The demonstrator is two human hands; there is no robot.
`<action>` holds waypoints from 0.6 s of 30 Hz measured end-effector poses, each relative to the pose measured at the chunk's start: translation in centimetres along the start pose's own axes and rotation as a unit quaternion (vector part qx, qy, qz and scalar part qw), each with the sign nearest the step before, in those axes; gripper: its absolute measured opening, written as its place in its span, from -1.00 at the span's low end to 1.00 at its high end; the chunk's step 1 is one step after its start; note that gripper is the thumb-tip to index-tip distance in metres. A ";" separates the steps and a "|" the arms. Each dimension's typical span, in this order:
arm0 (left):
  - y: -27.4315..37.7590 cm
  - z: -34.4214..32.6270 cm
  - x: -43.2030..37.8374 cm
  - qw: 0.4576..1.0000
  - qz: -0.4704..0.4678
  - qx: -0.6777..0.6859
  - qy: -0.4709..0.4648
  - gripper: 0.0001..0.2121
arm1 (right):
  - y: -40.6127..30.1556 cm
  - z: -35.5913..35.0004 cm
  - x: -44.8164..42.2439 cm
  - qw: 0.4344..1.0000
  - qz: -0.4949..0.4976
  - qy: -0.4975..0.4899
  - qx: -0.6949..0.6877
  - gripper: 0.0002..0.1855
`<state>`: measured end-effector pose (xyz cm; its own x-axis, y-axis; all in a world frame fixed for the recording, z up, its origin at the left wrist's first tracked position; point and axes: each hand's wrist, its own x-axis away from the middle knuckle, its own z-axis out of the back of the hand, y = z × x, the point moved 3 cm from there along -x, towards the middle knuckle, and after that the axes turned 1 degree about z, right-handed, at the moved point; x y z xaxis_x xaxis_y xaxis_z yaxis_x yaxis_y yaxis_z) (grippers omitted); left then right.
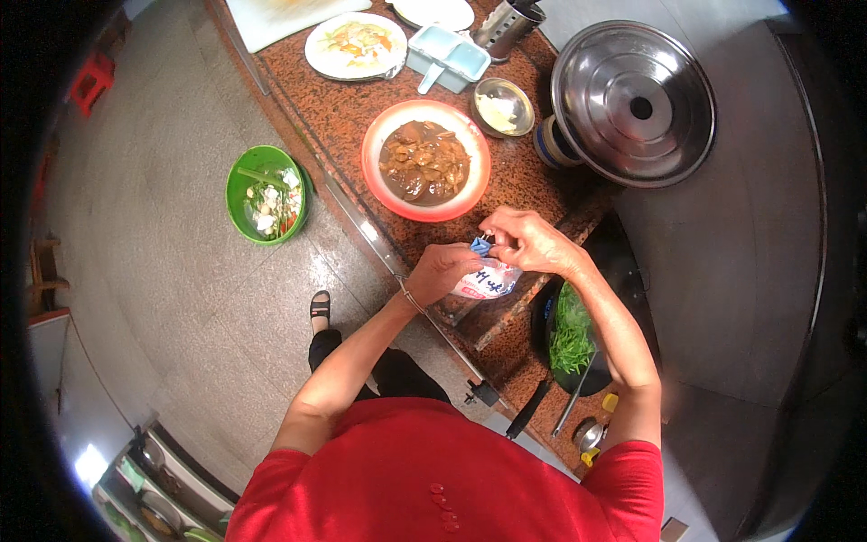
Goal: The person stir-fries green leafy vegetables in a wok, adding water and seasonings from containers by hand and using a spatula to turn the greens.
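Note:
Over the granite counter (pixel 318 122), both hands are at the top of a printed plastic packet (pixel 486 283) with pale contents. My left hand (pixel 439 269) grips the packet's left upper side. A blue binder clip (pixel 480 246) sits at the packet's gathered mouth. My right hand (pixel 532 242) has its fingers on the clip's wire handle; the bag's upper edge lies just below them. Just beyond the hands is a red-rimmed bowl (pixel 369 159) of brown stewed food (pixel 425 162). To the right, chopped greens (pixel 571 332) lie in a dark wok (pixel 596 379), partly hidden behind my right forearm.
A metal bowl (pixel 484 125), a pale blue divided box (pixel 467 61), a plate (pixel 315 57) of food and a large metal lid (pixel 633 61) stand farther back. A metal spatula (pixel 576 400) rests in the wok. On the floor stands a green bin (pixel 232 203) with scraps.

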<state>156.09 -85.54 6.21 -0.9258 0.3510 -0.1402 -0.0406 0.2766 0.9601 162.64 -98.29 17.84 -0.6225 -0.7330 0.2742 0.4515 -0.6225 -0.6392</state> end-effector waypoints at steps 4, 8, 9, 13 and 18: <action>0.4 -0.1 0.4 0.999 -0.006 0.009 0.030 -0.88 | 1.9 -1.2 0.2 0.995 0.006 0.036 -0.090 -0.68; 0.0 0.3 0.4 0.998 -0.023 -0.054 0.017 -0.86 | 2.4 -1.8 0.1 0.940 -0.120 0.019 -0.317 -0.72; -0.1 0.3 0.3 0.996 -0.027 -0.083 0.008 -0.85 | 2.2 -1.6 0.0 0.956 -0.099 0.018 -0.274 -0.74; -0.4 0.1 0.2 0.998 -0.036 -0.037 0.027 -0.86 | 1.2 -1.0 -0.5 0.991 -0.047 0.022 -0.125 -0.80; -0.1 -0.1 0.4 0.999 -0.020 -0.034 0.023 -0.85 | -0.1 -0.2 -1.0 0.995 -0.028 0.049 -0.088 -0.76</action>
<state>155.74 -85.50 6.08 -0.9392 0.2984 -0.1695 -0.1022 0.2284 0.9682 163.12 -97.40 17.49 -0.7068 -0.6631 0.2465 0.3010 -0.5973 -0.7434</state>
